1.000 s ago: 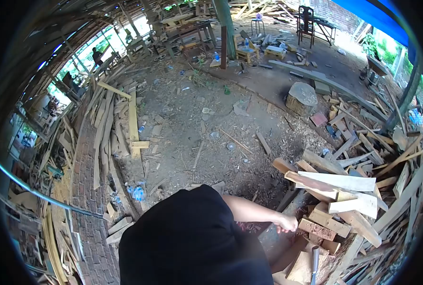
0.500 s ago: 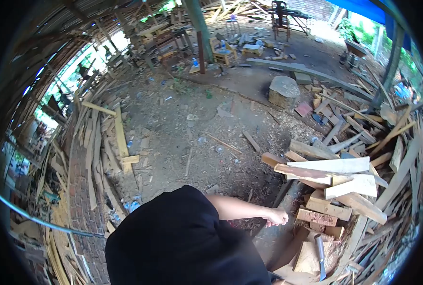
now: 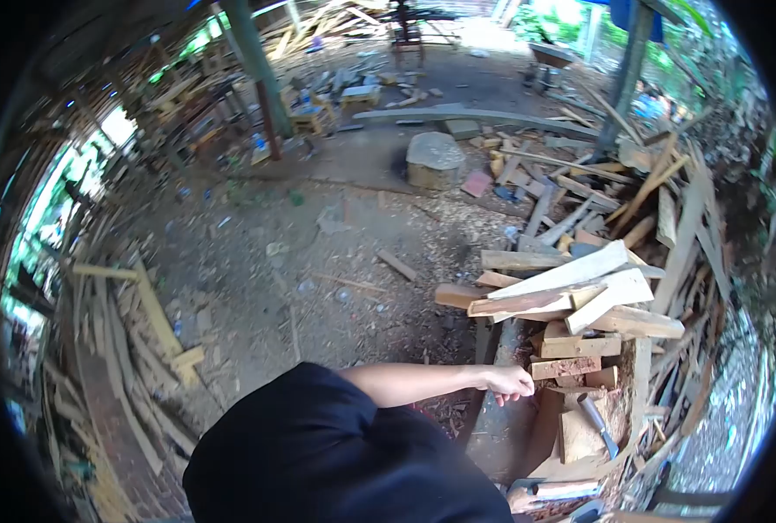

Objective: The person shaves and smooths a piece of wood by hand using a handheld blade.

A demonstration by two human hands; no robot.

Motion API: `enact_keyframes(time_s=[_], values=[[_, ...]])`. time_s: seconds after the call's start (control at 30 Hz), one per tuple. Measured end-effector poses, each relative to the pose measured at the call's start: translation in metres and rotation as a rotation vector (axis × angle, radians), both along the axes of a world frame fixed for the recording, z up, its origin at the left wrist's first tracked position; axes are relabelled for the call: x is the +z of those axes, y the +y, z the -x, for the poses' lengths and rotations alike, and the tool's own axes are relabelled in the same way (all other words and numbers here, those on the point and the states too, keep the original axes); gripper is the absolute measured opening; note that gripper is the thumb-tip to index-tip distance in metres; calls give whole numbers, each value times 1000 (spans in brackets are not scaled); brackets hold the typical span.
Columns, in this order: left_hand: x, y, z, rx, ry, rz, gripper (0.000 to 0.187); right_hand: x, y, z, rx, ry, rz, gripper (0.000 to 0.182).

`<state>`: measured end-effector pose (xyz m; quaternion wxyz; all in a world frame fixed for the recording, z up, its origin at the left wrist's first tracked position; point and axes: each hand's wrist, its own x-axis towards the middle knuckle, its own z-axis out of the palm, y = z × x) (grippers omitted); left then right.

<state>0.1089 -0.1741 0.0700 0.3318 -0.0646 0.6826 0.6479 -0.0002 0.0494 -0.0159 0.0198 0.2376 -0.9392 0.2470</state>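
Note:
My left hand [image 3: 509, 383] hangs at the end of a bare forearm, its fingers curled into a loose fist. Nothing shows in it. It is beside the stacked wood blocks [image 3: 577, 347], close to a reddish, rough-faced block [image 3: 565, 368]. Below it, a knife [image 3: 599, 425] with a long handle and metal blade lies on a pale wood block [image 3: 582, 438]. At the bottom edge, part of my right hand [image 3: 521, 500] shows by the end of a wood piece [image 3: 567, 490]; its fingers are mostly hidden. The black shirt [image 3: 318, 453] covers the lower middle.
Long offcuts [image 3: 549, 296] lie across the pile above the blocks. A round stump [image 3: 435, 159] stands on the dirt floor among chips. Scrap boards [image 3: 680, 235] lean along the right, and loose planks [image 3: 131, 349] lie at left. A post [image 3: 257, 74] stands at the back.
The view has swung right, so the floor and stump sit further left. My left hand stays near the blocks, slightly higher in view. My right hand and the wood piece by it now show more.

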Motion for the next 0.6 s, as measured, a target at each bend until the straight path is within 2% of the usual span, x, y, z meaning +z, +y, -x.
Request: enact_keyframes(time_s=[0.1,0.17,0.3,0.37,0.43,0.5,0.53,0.57,0.6], values=[[44,-35,-8,57,77,-187,25,-2,4,-6,-77,15,-45,48],[72,-56,-13,80,253,-434,25,-8,-3,-13,-97,10,-69,48],[207,-91,-53,-13,583,-936,37,-30,-22,-32,-97,-26,-116,47],[260,-108,-80,-131,808,-967,41,-39,-26,-43,-96,-47,-141,47],[285,-123,-96,-206,1067,-892,41,-46,-35,-43,-94,-56,-156,47],[298,-131,-109,-236,1112,-894,43,-52,-47,-40,-85,-62,-165,47],[300,-133,-110,-281,1247,-891,35,-55,-54,-36,-77,-63,-169,47],[303,-127,-118,-239,1273,-1012,35,-58,-61,-32,-67,-64,-174,46],[301,-126,-123,-260,1302,-996,36,-61,-64,-28,-58,-67,-181,46]])
